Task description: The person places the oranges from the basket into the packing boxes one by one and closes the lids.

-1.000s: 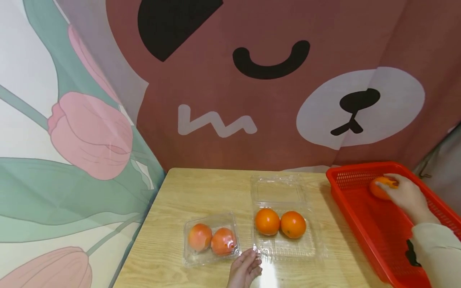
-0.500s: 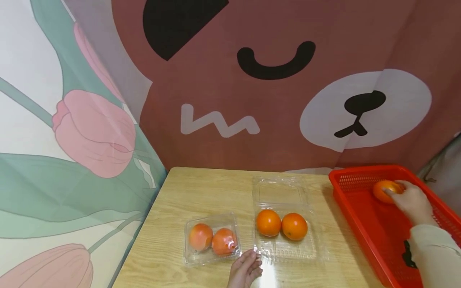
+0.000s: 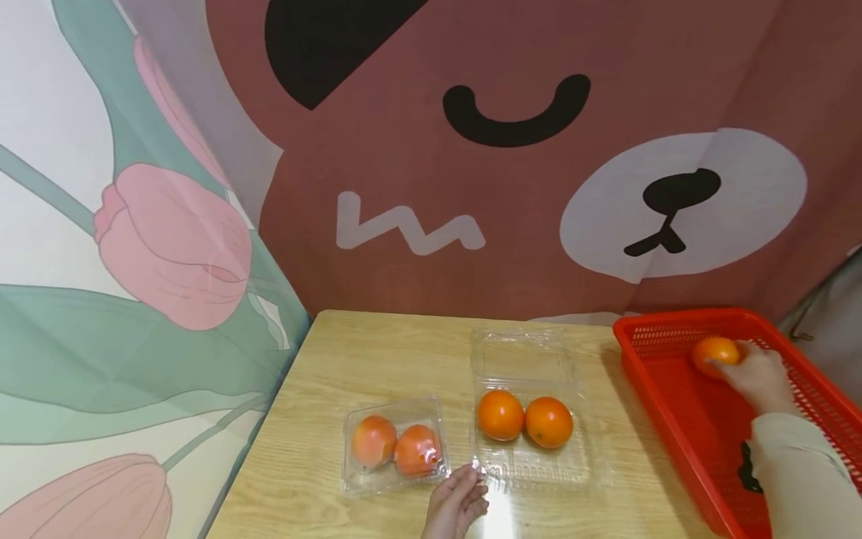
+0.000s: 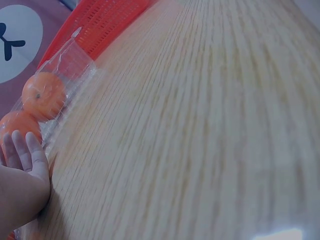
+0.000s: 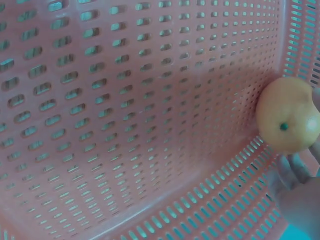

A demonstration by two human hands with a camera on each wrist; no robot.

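My right hand (image 3: 761, 378) grips an orange (image 3: 714, 355) inside the red basket (image 3: 663, 404); in the right wrist view this orange (image 5: 285, 115) rests close to the slotted basket wall, the fingers partly behind it. On the table, an unlidded clear plastic clamshell container (image 3: 539, 466) holds two oranges (image 3: 548, 422) side by side, its lid folded back. At the near left corner of that container, my left hand (image 3: 454, 503) pinches the edge between thumb and index finger. In the left wrist view the left hand's other fingers (image 4: 37, 155) are stretched out.
Left of the clamshell sits a closed clear container (image 3: 393, 485) with two reddish round fruits (image 3: 417, 451). A black item (image 3: 749, 468) is partly hidden by the right sleeve (image 3: 801, 464). Printed curtains (image 3: 404, 284) stand behind the wooden table (image 3: 377, 352).
The right hand and its orange have shifted slightly within the basket, the forearm moving a little left. Left hand and both containers look unmoved; the head view shifted slightly.
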